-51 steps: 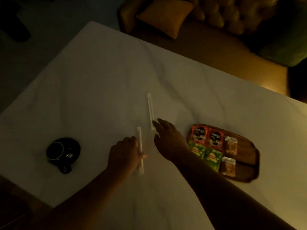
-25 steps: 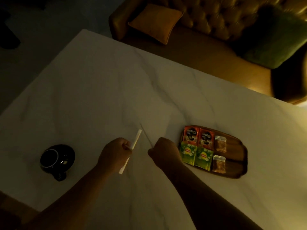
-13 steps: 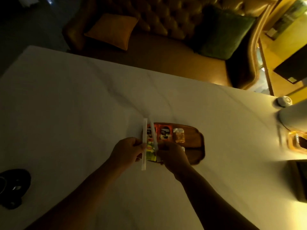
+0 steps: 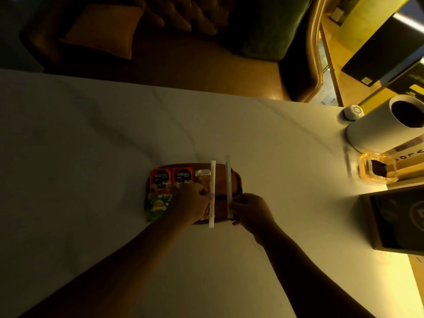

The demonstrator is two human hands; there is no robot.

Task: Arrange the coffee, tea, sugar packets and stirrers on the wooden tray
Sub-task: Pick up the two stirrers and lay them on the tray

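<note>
The wooden tray [image 4: 236,183] lies on the white marble table. On it are two red coffee packets [image 4: 160,177] [image 4: 183,176], a green tea packet [image 4: 158,204] and a sugar packet [image 4: 203,176]; my left hand hides other packets. My left hand [image 4: 190,204] is shut on a white wrapped stirrer [image 4: 212,180], held lengthwise over the tray. My right hand [image 4: 251,211] pinches a second white stirrer [image 4: 228,174] over the tray's right part, parallel to the first.
A white cylindrical lamp [image 4: 380,127] and a small round white object [image 4: 353,112] stand at the table's right end. A glass dish [image 4: 377,167] and a dark box [image 4: 397,221] sit on the right. A tufted sofa [image 4: 183,42] with cushions runs behind the table.
Both hands picked the stirrers up off the table and carried them right, over the tray. The view swung right; the black cup has left the frame.
</note>
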